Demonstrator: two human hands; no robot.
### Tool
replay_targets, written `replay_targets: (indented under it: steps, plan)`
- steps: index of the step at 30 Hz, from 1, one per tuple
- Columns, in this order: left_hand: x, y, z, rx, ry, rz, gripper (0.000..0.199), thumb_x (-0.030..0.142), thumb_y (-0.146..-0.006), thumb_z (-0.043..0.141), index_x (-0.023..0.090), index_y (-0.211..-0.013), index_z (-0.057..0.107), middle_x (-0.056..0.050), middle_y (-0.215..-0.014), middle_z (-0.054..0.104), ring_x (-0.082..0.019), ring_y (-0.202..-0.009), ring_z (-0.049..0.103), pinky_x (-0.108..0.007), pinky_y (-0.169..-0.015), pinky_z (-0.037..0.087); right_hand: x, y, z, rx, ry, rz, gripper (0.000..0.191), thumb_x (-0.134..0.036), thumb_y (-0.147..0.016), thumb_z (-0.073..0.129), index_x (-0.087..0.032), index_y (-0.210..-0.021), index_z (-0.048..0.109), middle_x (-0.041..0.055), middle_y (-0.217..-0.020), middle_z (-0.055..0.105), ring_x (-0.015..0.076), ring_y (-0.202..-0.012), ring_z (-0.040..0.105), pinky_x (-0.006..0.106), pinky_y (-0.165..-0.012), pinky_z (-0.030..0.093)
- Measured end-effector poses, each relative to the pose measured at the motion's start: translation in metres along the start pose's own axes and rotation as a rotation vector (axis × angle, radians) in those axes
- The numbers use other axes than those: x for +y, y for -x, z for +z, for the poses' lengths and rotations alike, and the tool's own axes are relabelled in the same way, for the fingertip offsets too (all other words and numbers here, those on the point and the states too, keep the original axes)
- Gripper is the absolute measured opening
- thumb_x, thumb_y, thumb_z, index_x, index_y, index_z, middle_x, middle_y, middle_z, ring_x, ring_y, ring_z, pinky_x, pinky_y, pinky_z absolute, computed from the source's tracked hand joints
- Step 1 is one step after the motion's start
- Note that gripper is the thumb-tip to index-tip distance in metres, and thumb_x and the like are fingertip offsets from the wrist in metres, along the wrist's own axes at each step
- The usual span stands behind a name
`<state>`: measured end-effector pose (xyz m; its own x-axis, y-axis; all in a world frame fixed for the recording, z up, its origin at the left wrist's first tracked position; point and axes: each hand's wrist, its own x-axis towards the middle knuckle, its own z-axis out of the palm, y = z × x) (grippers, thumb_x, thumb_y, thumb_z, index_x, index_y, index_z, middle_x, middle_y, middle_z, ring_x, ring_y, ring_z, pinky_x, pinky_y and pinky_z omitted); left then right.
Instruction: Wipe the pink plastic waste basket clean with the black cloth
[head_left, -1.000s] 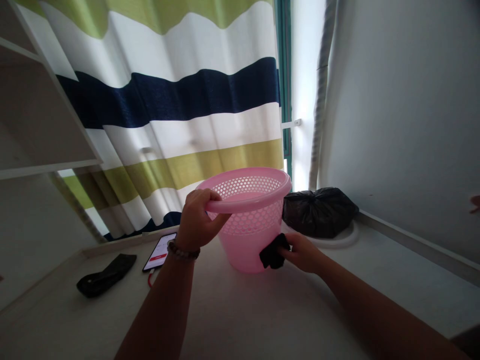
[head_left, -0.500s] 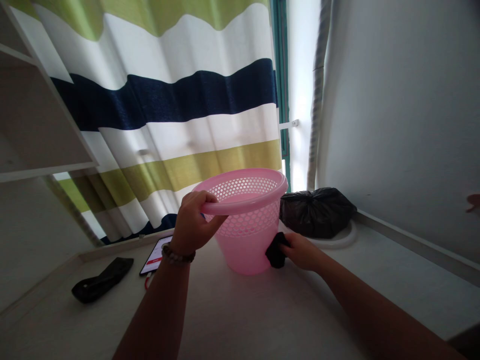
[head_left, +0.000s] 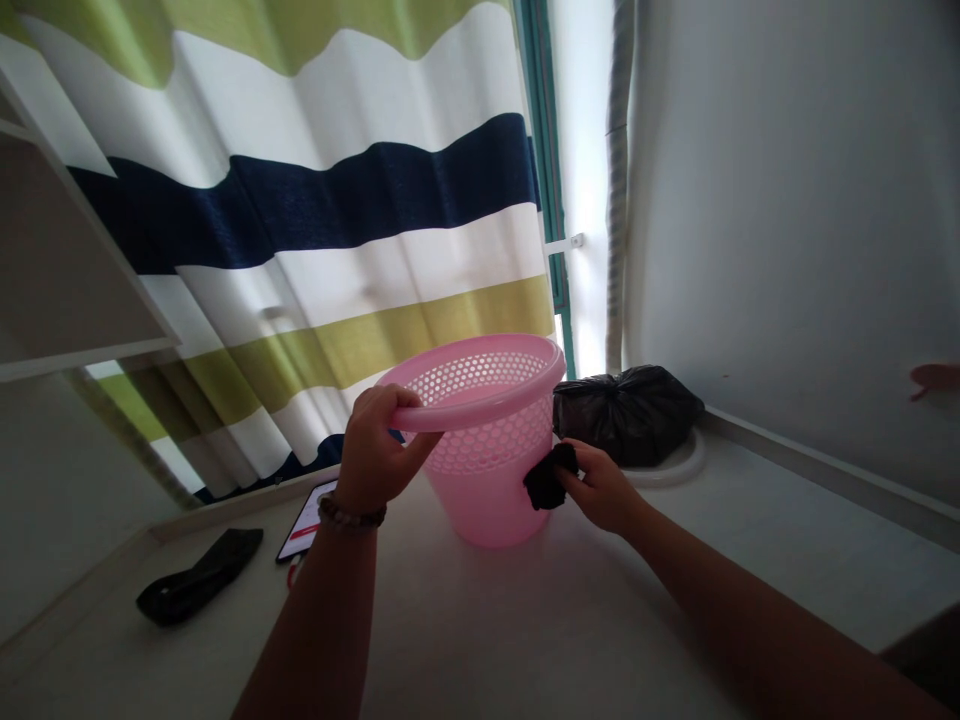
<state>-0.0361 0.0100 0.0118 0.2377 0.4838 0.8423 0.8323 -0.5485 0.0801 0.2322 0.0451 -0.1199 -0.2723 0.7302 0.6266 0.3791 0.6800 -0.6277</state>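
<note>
A pink plastic basket (head_left: 487, 495) with a perforated upper wall stands upright on the pale surface. My left hand (head_left: 382, 440), with a beaded bracelet at the wrist, grips the near left part of its rim, thumb below and fingers over the top. In my right hand (head_left: 596, 485) is a bunched black cloth (head_left: 550, 477), pinched between thumb and fingers. The cloth lies against or very close to the basket's lower right side. Inside the basket I see only the pink far wall; its bottom is hidden.
A knotted black plastic bag (head_left: 637, 415) sits behind on the right, over a white ring-shaped rim (head_left: 679, 465). To the left lie a lit phone or tablet (head_left: 304, 525) and a folded dark item (head_left: 201, 578). A striped curtain (head_left: 360, 200) hangs behind, and a wall (head_left: 787, 220) stands right.
My right hand has moved the black cloth slightly up along the basket's side. My left hand keeps its hold on the rim. The whole view has shifted a little.
</note>
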Motion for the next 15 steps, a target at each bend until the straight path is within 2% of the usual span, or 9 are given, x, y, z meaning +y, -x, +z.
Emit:
replay_targets:
  steps: [2, 5, 8, 12, 15]
  plan:
    - [0.0, 0.0, 0.001, 0.015, 0.0, 0.003, 0.026, 0.037, -0.069, 0.065, 0.019, -0.081, 0.05, -0.001, -0.078, 0.055, -0.016, -0.075, 0.05, -0.029, -0.07, 0.04, -0.002, 0.001, 0.002, -0.028, -0.013, 0.02, 0.02, -0.022, -0.084, 0.044, -0.016, -0.075, 0.061, 0.0047, -0.081, 0.061, 0.0152, -0.073, 0.056, 0.026, -0.067, 0.044]
    - [0.0, -0.001, 0.003, 0.029, -0.002, 0.012, 0.026, 0.037, -0.069, 0.066, 0.019, -0.079, 0.05, -0.001, -0.076, 0.055, -0.016, -0.074, 0.049, -0.03, -0.07, 0.04, 0.002, 0.004, 0.006, -0.231, 0.017, 0.144, 0.017, -0.021, -0.08, 0.048, -0.017, -0.08, 0.064, 0.0037, -0.081, 0.066, 0.0161, -0.073, 0.059, 0.025, -0.065, 0.044]
    - [0.001, -0.001, 0.003, 0.029, -0.006, 0.008, 0.025, 0.036, -0.068, 0.066, 0.019, -0.078, 0.05, -0.001, -0.075, 0.055, -0.016, -0.073, 0.049, -0.03, -0.069, 0.04, 0.01, 0.009, 0.011, -0.41, 0.102, 0.273, 0.009, -0.018, -0.07, 0.058, -0.018, -0.073, 0.067, 0.0028, -0.07, 0.067, 0.0166, -0.065, 0.059, 0.024, -0.06, 0.042]
    - [0.001, 0.0, 0.003, 0.034, -0.006, 0.007, 0.025, 0.037, -0.069, 0.066, 0.02, -0.079, 0.05, -0.001, -0.077, 0.055, -0.016, -0.075, 0.05, -0.03, -0.071, 0.04, 0.013, 0.01, 0.012, -0.425, 0.114, 0.274, 0.012, -0.013, -0.064, 0.059, -0.019, -0.07, 0.068, 0.0028, -0.069, 0.067, 0.0175, -0.067, 0.059, 0.025, -0.062, 0.042]
    - [0.001, 0.0, 0.003, 0.031, -0.016, 0.008, 0.026, 0.038, -0.069, 0.065, 0.019, -0.079, 0.05, -0.001, -0.078, 0.056, -0.017, -0.078, 0.051, -0.031, -0.074, 0.04, 0.008, 0.006, 0.008, -0.319, 0.084, 0.179, 0.013, -0.013, -0.068, 0.055, -0.018, -0.07, 0.066, 0.004, -0.075, 0.065, 0.018, -0.072, 0.058, 0.026, -0.066, 0.043]
